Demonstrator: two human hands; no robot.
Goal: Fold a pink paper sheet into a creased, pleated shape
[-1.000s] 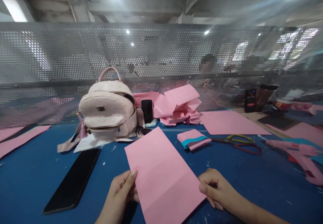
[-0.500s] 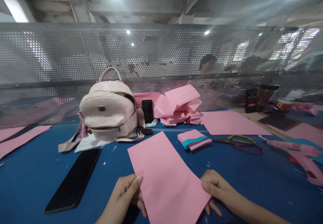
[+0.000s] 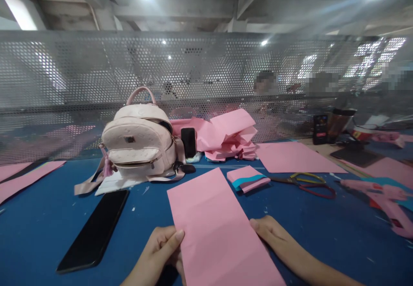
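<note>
A pink sheet of paper point(image 3: 219, 230) is tilted up in front of me, above the blue tabletop. My left hand point(image 3: 166, 247) pinches its left edge, thumb on the front and fingers behind. At the right edge, my right hand point(image 3: 274, 234) has its thumb against the border, with the fingers mostly hidden behind the sheet. Just past the sheet's upper right lies a small folded pink piece with a blue band point(image 3: 248, 178). A pair of scissors point(image 3: 300, 180) with yellow and red handles rests beside it, the tip close to that piece.
A large black phone point(image 3: 95, 230) lies at left, below a pale backpack point(image 3: 138, 142). Crumpled pink paper point(image 3: 229, 133) and a flat pink sheet point(image 3: 300, 157) are behind. A pink glue gun point(image 3: 380, 195) lies at right. A perforated metal screen point(image 3: 209, 75) closes the back.
The pink sheet has shifted right, and more of its lower right part shows. My right hand has slid up along its edge, its fingers now out of sight; my left hand moved slightly.
</note>
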